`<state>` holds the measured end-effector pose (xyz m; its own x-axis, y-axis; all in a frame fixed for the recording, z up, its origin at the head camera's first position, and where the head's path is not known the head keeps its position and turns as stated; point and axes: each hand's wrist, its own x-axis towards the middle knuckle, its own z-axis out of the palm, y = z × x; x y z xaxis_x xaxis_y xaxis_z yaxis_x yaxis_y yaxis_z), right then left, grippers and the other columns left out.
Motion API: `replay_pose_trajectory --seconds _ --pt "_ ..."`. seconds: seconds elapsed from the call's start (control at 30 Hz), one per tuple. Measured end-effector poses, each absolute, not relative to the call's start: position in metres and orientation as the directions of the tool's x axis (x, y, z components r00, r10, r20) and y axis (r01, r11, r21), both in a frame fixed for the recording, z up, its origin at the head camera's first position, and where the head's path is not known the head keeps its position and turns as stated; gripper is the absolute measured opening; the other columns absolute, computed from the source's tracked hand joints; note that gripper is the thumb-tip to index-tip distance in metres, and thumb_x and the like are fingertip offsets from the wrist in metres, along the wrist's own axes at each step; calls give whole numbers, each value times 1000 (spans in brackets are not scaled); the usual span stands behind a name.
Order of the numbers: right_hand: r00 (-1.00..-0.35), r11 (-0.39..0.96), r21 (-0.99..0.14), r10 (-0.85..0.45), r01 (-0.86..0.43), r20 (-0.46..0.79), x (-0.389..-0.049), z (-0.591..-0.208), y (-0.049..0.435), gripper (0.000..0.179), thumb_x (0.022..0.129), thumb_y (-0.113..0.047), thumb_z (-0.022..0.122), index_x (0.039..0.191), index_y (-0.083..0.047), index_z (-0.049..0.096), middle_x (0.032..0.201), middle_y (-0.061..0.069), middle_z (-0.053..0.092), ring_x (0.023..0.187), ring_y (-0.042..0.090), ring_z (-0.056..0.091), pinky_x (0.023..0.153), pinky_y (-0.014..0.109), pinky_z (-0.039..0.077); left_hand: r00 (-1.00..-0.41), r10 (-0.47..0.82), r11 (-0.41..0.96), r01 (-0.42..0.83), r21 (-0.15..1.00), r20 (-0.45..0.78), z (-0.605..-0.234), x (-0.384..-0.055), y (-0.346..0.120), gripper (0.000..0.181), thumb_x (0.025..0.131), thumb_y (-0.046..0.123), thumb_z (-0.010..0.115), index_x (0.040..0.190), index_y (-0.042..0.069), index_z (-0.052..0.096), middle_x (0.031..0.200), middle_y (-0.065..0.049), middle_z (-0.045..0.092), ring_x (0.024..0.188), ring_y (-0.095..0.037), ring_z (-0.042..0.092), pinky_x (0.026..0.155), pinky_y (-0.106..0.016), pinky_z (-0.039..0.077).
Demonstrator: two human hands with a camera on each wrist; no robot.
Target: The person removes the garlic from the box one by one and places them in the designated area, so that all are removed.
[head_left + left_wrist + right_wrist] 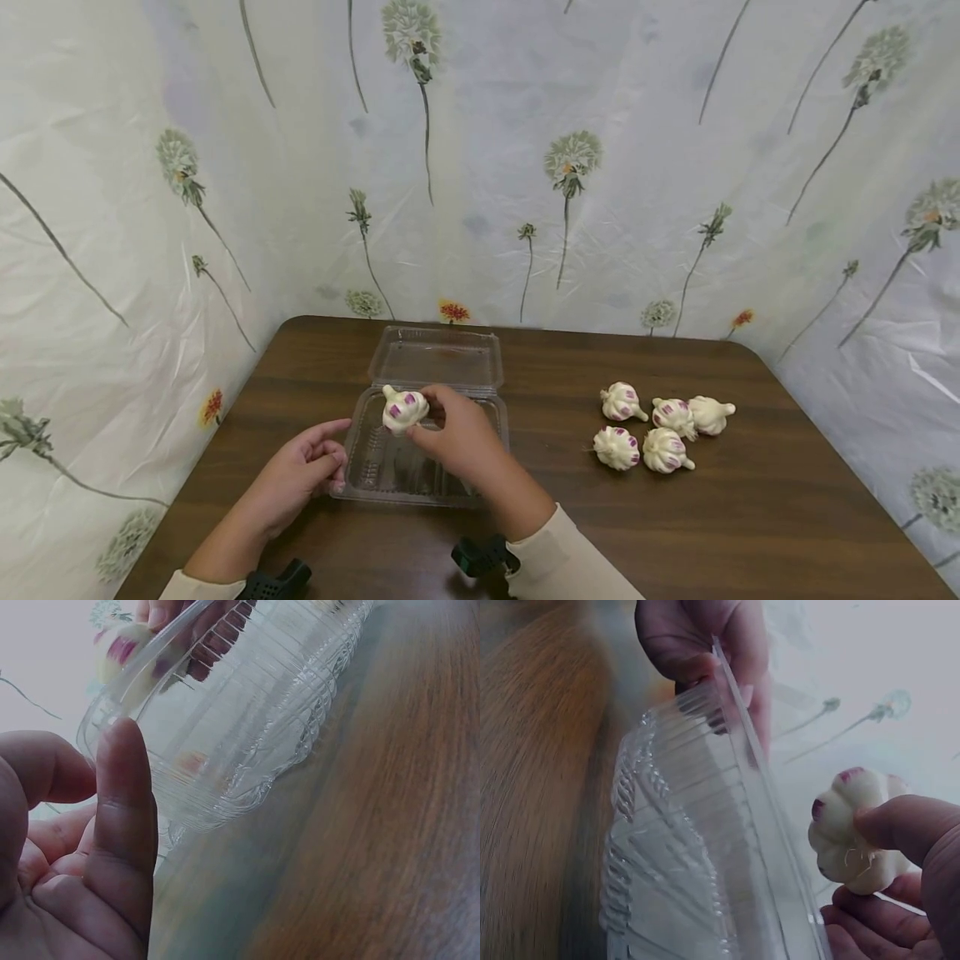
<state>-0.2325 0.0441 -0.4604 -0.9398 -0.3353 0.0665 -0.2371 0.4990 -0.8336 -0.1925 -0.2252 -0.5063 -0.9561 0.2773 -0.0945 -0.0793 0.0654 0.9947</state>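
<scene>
My right hand (pixel 463 437) pinches a garlic bulb (pixel 405 411), white with purple patches, over the clear plastic clamshell container (pixel 420 500). Thumb and fingers hold it from the side in the right wrist view, its root end (pixel 861 857) showing. The container lies with its lid (pixel 437 357) folded back behind the base. At the base's left rim is my left hand (pixel 303 467), one finger (pixel 124 825) straight at the rim and the others loosely bent.
Several more garlic bulbs (pixel 666 450) lie grouped on the right of the brown wooden table (pixel 750 517). A flower-printed sheet (pixel 480 167) hangs behind and beside the table.
</scene>
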Motion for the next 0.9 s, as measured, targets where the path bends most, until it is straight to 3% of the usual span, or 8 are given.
replay_pose_trajectory --seconds 0.9 --pt "-967 460 -860 -221 -220 128 -209 -464 78 49 95 -25 80 137 -9 61 131 7 67 127 28 63 108 46 54 -954 280 64 -90 994 -104 -505 -193 -225 58 106 3 54 159 -2 31 100 -5 59 79 -12 63 72 -25 60"
